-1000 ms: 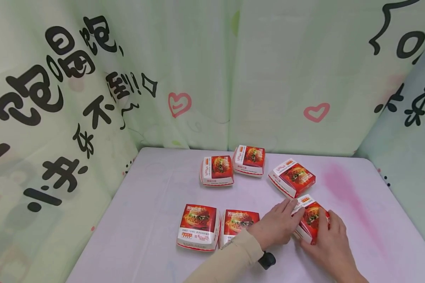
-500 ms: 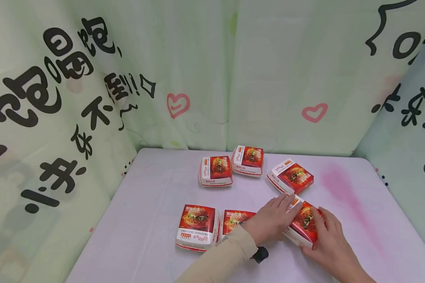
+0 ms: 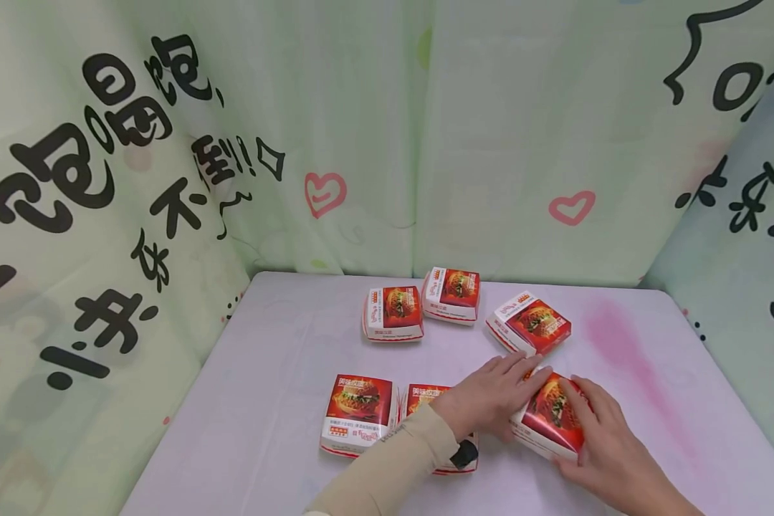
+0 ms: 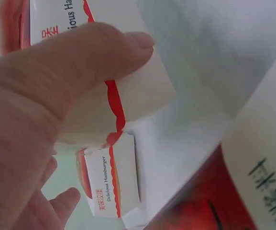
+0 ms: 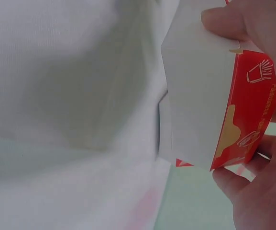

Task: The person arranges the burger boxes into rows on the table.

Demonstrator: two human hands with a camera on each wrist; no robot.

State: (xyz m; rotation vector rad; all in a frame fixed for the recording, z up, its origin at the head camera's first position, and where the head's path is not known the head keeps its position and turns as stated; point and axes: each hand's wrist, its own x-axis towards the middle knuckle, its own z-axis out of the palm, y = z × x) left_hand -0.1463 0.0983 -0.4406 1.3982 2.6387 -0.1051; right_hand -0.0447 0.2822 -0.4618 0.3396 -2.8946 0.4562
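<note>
A red-and-white hamburger box (image 3: 552, 412) lies at the right front of the table, between both hands. My right hand (image 3: 615, 448) grips its right end, with the thumb on the near side and the fingers over the far side. My left hand (image 3: 480, 398) holds the opposite end. In the left wrist view the left thumb (image 4: 99, 50) presses on the box's white side. Curled fingers (image 5: 267, 148) of the right hand wrap the box's red side in the right wrist view. Whether the box is slightly lifted I cannot tell.
Just behind sits an angled hamburger box (image 3: 532, 322). Two more boxes, one left (image 3: 393, 313) and one right (image 3: 453, 294), stand at the back. Front left is another box (image 3: 359, 407), beside one (image 3: 426, 395) partly hidden by my left forearm. A printed curtain (image 3: 490, 143) encloses the table.
Both hands have brought the held box toward me and a little left, away from the angled box behind it. The other boxes stay put.
</note>
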